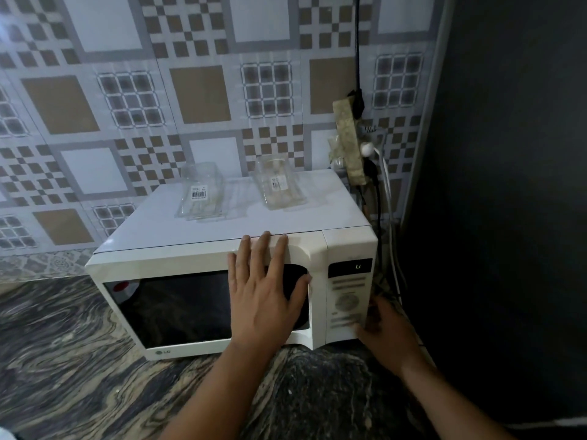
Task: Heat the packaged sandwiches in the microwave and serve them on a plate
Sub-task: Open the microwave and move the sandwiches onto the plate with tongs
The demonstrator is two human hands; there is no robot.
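Smooth white casing on microwave [222, 227], semi-gloss, w/ dark glossy door window [178, 306]. Clear glossy plastic on both sandwich packs [200, 192] on top, each w/ white paper barcode label [198, 192]. Polished, swirl-veined stone on bench [63, 360]. Glazed patterned wall tiles [127, 100] behind.

I am seeing the white microwave [222, 281] sitting on the marbled tabletop [63, 360], door closed. My left hand [265, 300] is pressing flat against its door, fingers [262, 249] straight and reaching the top edge. My right hand [386, 335], blurred, is touching its control panel's lower right corner. Two clear plastic packages [203, 192] are lying on its top, apart.
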